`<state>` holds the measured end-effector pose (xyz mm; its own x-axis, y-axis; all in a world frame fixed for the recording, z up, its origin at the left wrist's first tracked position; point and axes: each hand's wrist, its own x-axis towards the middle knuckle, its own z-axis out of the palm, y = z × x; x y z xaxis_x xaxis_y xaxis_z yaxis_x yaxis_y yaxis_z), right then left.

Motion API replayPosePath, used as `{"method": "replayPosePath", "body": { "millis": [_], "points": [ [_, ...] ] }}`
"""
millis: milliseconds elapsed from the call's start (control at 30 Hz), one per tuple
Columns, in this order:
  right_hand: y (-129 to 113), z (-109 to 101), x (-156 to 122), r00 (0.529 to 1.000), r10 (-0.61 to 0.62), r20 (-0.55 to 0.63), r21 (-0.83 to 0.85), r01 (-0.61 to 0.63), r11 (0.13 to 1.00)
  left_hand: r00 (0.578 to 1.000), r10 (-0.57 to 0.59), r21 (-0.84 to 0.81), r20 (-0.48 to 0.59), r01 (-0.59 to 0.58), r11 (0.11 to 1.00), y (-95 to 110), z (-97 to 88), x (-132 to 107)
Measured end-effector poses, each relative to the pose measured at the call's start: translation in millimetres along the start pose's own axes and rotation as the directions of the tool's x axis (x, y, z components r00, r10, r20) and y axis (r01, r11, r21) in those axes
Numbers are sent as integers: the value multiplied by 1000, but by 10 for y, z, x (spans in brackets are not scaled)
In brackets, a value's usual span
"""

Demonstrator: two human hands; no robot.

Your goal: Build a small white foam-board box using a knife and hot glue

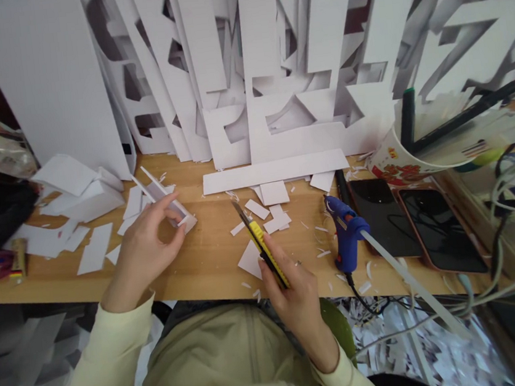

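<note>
The utility knife (pixel 262 246) is slim, with a yellow body, black edging and a short bare blade pushed out at its far tip. It sits in the right hand (pixel 294 294), lifted just above the wooden desk and angled away and to the left, blade end forward. The foam-board piece (pixel 164 198) is a small white assembly of thin flat strips joined at angles, pinched by the left hand's (pixel 145 249) fingertips and tilted, low over the desk near its left part.

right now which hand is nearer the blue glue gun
Right. The right hand, holding the yellow utility knife, sits just left of the blue glue gun; the left hand is far across the desk.
</note>
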<state>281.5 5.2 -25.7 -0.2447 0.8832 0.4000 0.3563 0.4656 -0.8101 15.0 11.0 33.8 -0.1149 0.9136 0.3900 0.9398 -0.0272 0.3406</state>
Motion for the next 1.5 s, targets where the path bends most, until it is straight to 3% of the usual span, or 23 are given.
{"method": "replayPosePath", "body": {
  "millis": [500, 600, 667, 733, 800, 900, 1100, 1200, 1267, 1333, 1433, 1500],
  "points": [
    [14, 5, 4, 999, -34, -20, -6, 34, 999, 993, 103, 75, -49, -99, 992, -52, 44, -80],
    [30, 8, -23, 997, -54, -49, 15, 55, 998, 998, 28, 19, -57, -27, 999, 26, 20, -98],
    [30, -2, -59, 994, -60, -91, 56, 66, 996, 985, -125, -133, -116, 109, 985, 151, -16, -136],
    [5, -24, -93, 991, -9, -131, 128, 26, 991, 942, -317, -386, -112, 253, 887, 317, -45, -189],
    [-53, -51, -104, 983, 123, -136, 240, -88, 967, 908, -416, -577, 60, 371, 728, 491, -41, -244],
    [-183, -58, -62, 945, 318, -76, 421, -258, 869, 866, -421, -705, 270, 475, 526, 719, 34, -309],
    [-368, 190, 8, 862, 501, 83, 612, -440, 657, 824, -457, -814, 336, 498, 299, 1046, 214, -415],
    [-382, 335, -79, 835, 544, 78, 628, -465, 624, 774, -396, -803, 495, 581, 131, 1111, 254, -480],
    [-365, 362, -162, 852, 522, 35, 590, -439, 677, 734, -339, -764, 589, 642, 65, 1104, 257, -508],
    [-331, 309, -230, 901, 431, -45, 501, -353, 790, 704, -384, -751, 597, 659, 40, 1065, 236, -515],
    [-273, 113, -258, 984, 147, -103, 234, -120, 965, 615, -509, -723, 602, 690, -20, 987, 168, -501],
    [-247, -21, -231, 996, -70, -52, 54, 73, 996, 531, -526, -676, 664, 727, -120, 945, 120, -493]
  ]
}}
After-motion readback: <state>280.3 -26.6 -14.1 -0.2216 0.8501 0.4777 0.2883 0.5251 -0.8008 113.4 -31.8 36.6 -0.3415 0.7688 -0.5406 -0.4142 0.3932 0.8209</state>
